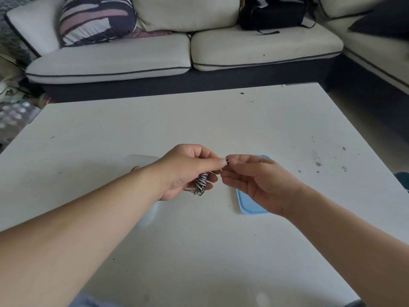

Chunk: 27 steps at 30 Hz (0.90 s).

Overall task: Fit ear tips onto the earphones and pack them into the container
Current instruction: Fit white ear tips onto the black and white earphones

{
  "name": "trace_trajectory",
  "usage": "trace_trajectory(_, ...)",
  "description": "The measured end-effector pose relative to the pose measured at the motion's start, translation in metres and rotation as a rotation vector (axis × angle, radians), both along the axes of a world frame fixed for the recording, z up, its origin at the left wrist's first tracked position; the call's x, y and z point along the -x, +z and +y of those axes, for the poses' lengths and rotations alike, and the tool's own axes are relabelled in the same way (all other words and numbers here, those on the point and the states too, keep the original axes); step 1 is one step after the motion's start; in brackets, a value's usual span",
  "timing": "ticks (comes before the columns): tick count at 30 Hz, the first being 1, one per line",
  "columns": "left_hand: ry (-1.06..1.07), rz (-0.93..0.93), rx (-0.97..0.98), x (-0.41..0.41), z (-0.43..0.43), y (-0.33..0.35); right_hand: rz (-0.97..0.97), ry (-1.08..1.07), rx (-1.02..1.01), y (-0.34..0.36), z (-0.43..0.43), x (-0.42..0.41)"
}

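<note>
My left hand [187,170] grips a coiled bundle of black-and-white striped earphone cable [201,183], with the metal plug poking out below the palm. Its thumb and forefinger pinch a small dark earbud [227,161] at the tip. My right hand [254,180] meets it from the right, fingers curled, pinching at the same earbud; whether an ear tip is between them I cannot tell. A light blue lid [247,204] lies flat on the white table [199,120] under my right hand. A clear plastic container [141,160] sits behind my left wrist, mostly hidden.
A cream sofa [155,56] with a striped cushion [95,18] and a black bag [272,14] runs along the far side of the table. Crumbs and dark specks [318,163] dot the table's right part. Clutter lies on the floor at far left.
</note>
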<state>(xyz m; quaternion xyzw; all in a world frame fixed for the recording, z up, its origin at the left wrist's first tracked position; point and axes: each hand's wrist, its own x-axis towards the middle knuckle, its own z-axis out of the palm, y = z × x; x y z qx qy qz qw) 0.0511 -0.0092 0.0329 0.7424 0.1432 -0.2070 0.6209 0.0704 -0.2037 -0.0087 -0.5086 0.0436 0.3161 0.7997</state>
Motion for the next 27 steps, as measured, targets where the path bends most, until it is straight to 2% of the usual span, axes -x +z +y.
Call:
trace_trajectory(7, 0.004, -0.103, 0.020, -0.0001, 0.0030, -0.0009, 0.004, 0.006, -0.036, 0.0042, 0.0044, 0.0023)
trace_trajectory(12, -0.012, -0.064, 0.085, -0.0001, 0.0065, 0.0014, -0.044, 0.028, 0.001, 0.0050, 0.0044, 0.0023)
trace_trajectory(20, 0.077, -0.032, 0.108, -0.0007, 0.0058, 0.0001, 0.001, -0.006, -0.002, 0.0077, 0.0034, 0.0025)
trace_trajectory(27, 0.050, -0.132, 0.003, -0.0007, 0.0047, -0.0029, -0.009, -0.059, 0.040, 0.0062, 0.0035, 0.0011)
